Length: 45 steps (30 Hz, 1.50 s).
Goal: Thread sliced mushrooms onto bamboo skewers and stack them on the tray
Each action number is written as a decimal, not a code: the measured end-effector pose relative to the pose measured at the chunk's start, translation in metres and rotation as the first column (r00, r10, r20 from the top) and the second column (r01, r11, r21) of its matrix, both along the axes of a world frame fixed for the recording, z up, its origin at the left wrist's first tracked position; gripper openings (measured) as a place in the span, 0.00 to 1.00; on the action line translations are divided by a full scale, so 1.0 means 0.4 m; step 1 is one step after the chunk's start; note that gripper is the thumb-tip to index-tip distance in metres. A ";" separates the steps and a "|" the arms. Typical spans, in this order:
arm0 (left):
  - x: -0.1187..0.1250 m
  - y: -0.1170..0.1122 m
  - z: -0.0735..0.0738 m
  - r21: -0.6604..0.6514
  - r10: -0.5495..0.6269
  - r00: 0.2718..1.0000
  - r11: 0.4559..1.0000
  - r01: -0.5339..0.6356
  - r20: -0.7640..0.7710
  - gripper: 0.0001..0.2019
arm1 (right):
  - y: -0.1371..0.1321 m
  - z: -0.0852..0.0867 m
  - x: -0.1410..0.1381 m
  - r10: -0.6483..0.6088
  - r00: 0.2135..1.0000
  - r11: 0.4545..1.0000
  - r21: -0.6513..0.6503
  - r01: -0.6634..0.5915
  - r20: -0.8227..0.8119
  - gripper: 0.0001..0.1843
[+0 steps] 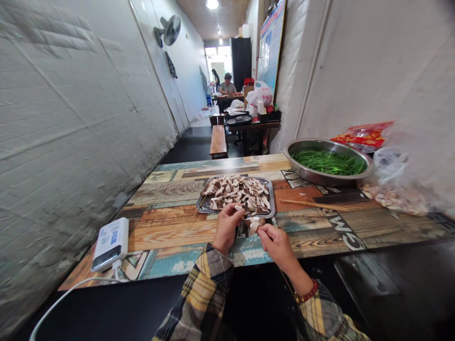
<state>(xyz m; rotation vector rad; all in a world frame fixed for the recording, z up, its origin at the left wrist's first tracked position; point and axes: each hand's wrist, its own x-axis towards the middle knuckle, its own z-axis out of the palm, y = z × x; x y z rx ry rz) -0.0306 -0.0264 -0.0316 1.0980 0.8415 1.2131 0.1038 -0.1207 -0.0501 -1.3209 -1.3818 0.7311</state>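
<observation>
My left hand (227,227) is closed in a pinch on a pale mushroom piece (239,209), just over the near edge of the tray. Close by on the right, my right hand (279,244) is closed on a thin bamboo skewer (284,279), whose lower length shows beneath the wrist. At its fingertips is a brown and white mushroom piece (253,224); whether the skewer passes through it is hidden. Right behind both hands lies a metal tray (272,196) heaped with torn mushroom pieces (238,189).
Loose skewers (320,204) lie right of the tray, and others (196,214) rest against its left edge. A steel bowl (329,179) of green chives stands at the back right beside plastic bags (394,184). A white device (111,244) with a cable sits left. Two people are far behind.
</observation>
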 end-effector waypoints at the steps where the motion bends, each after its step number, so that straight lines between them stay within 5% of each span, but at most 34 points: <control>1: 0.003 -0.003 -0.001 -0.013 -0.022 1.000 1.000 0.022 0.015 0.11 | -0.001 0.000 0.000 0.006 1.000 1.000 0.002 -0.006 0.006 0.15; 7: 0.006 -0.014 0.000 -0.064 -0.113 0.992 0.991 0.117 0.063 0.13 | 0.001 -0.006 -0.001 -0.001 1.000 1.000 0.010 0.001 -0.002 0.15; 16: -0.006 -0.008 -0.014 -0.100 -0.074 0.995 0.992 0.081 0.072 0.14 | 0.005 -0.006 -0.002 -0.022 0.999 0.999 -0.024 0.021 -0.031 0.16; 33: -0.002 -0.019 0.013 0.020 0.060 0.998 0.998 -0.060 -0.004 0.12 | 0.005 -0.007 0.001 0.018 0.998 0.998 -0.064 -0.014 0.061 0.17; 45: -0.006 -0.006 -0.020 0.162 0.092 0.987 0.984 -0.070 -0.134 0.09 | 0.008 -0.003 -0.001 0.002 1.000 0.997 -0.080 0.000 0.028 0.17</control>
